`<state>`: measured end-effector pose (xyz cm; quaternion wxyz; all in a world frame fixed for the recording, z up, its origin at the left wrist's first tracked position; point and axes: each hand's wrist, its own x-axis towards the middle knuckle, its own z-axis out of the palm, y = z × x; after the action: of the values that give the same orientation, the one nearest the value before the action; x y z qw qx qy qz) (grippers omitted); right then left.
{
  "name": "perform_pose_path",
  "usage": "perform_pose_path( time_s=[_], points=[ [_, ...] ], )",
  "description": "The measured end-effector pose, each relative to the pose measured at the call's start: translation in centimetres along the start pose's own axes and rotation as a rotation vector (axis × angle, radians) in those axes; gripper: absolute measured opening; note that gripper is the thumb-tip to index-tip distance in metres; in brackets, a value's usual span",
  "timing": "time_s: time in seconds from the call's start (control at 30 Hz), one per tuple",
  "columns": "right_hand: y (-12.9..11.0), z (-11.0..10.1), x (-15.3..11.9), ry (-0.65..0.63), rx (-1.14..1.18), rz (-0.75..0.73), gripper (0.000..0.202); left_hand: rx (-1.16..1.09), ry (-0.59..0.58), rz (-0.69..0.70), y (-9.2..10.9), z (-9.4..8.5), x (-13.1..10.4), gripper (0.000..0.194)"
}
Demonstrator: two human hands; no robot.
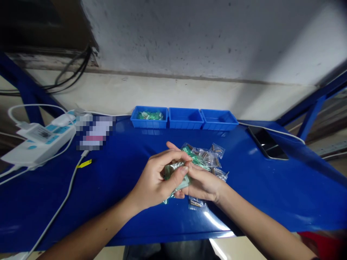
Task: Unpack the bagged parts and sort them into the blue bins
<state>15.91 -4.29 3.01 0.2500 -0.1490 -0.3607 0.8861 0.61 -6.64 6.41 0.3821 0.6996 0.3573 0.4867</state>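
The crumpled, shiny green-tinted clear plastic packet (180,182) was partly hidden by the bare left hand (154,180), whose thumb and bent fingers grasped it above the glossy blue desk (108,202). The bare right hand (204,184) was cupped against it from the other side; most of its fingers were covered, so whether they clenched it could not be told. The fingertips of both hands met at the packet's upper edge, and its contents were too obscured to make out. Just beyond the hands lay a loose heap of wrinkled green plastic packets (197,159), partly covered, beside small clear plastic bags of thin copper-brown pieces (210,158); another such bag showed below the right wrist. Farther back stood three rectangular blue plastic bins (185,119) in a row, the left one holding green packets. A flat black glossy phone (268,142) lay on the right. On the left, pixelation obscured a pale rectangular object (96,133) near a white plastic power strip (40,141).
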Motion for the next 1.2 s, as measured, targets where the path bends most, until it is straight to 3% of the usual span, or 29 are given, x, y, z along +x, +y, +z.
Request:
perform_pose_path(
  time_s=[0.2,0.47,0.6,0.7,0.77,0.87,0.97,1.1,1.2],
  points=[
    [0.0,0.4,0.0,0.003,0.005,0.06,0.066,0.02,0.001,-0.085,0.2,0.1,0.0,0.013],
    [-0.2,0.9,-0.2,-0.02,-0.017,0.067,0.064,0.052,0.015,-0.086,0.7,0.0,-0.3,0.011],
    [-0.3,1.0,0.2,0.089,-0.041,0.039,0.049,0.133,0.044,-0.048,-0.3,-0.5,-0.1,0.015],
    [-0.5,0.7,0.5,0.23,-0.037,-0.013,0.04,0.296,0.203,0.038,-1.6,-0.9,0.2,0.027],
    [-0.7,0.5,0.7,0.299,-0.017,-0.033,0.042,0.434,0.28,0.166,-2.2,-1.1,0.4,0.026],
    [-1.0,0.4,0.7,0.334,-0.015,-0.008,0.043,0.554,0.231,0.391,-2.7,-1.1,0.6,0.021],
    [-1.4,0.5,0.5,0.404,-0.076,-0.104,0.028,0.577,0.131,0.472,-2.8,-0.8,0.5,0.024],
    [-1.7,0.3,0.2,0.615,-0.346,-0.371,0.018,0.59,0.118,0.323,-3.0,-0.6,0.6,0.019],
    [-1.5,0.2,0.1,0.73,-0.737,-0.482,0.015,0.364,0.138,-0.007,-3.2,-1.0,0.9,0.015]
  ],
)
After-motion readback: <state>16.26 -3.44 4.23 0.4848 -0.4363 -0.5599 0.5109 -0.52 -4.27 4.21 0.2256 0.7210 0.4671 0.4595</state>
